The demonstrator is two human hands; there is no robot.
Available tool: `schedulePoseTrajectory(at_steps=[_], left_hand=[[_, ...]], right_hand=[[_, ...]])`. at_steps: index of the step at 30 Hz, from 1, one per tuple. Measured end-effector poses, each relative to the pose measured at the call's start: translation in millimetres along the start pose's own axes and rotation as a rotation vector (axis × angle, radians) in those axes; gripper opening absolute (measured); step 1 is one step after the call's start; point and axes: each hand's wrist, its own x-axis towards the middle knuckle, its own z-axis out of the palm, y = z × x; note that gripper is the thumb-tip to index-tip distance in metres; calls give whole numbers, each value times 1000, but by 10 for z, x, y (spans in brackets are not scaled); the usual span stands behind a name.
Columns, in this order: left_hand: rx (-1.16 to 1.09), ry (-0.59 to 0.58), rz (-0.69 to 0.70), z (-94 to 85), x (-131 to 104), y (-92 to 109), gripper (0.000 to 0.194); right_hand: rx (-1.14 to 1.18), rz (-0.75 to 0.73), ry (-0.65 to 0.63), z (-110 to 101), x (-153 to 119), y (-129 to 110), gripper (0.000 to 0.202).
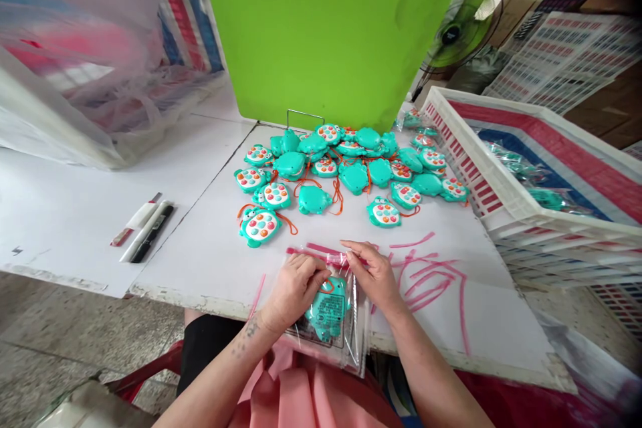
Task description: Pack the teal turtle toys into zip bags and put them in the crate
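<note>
At the table's front edge lies a clear plastic zip bag [354, 331] with a pink top strip and printed dark lettering. Inside it shows a turquoise turtle-shaped toy [328, 311] with an orange cord. My left hand [295, 284] is closed, thumb and fingers pinched at the bag's mouth over the cord; exactly what the fingertips grip is partly hidden. With thumb and bent fingers, my right hand [374, 274] holds the right part of the bag's pink top edge. Beyond my hands is a pile of similar toys [314, 200], some showing white fronts with coloured buttons.
Left on the table lie markers [150, 231] and a red-and-white cutter-like tool [135, 221]. A green board [331, 27] stands behind the pile. To the right is a white crate [501, 221] with bagged toys; pink streaks [426, 281] mark the tabletop. A fan [459, 30] stands behind.
</note>
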Motion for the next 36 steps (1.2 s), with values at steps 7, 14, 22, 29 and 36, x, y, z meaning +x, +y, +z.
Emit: schedulePoseTrajectory(at_steps=[7, 14, 22, 29, 36], left_hand=[[-15, -1, -15, -9, 5, 8, 15], [21, 43, -13, -24, 9, 38, 16], [19, 59, -52, -26, 22, 47, 14], [-21, 192, -100, -55, 43, 15, 23], [-235, 284, -275, -25, 26, -105, 47]], right_hand=[[41, 17, -20, -12, 10, 16, 25], [109, 88, -75, -19, 4, -23, 30], [105, 81, -88, 12, 2, 21, 29], [147, 102, -22, 0, -25, -34, 28], [107, -5, 74, -75, -22, -294, 27]])
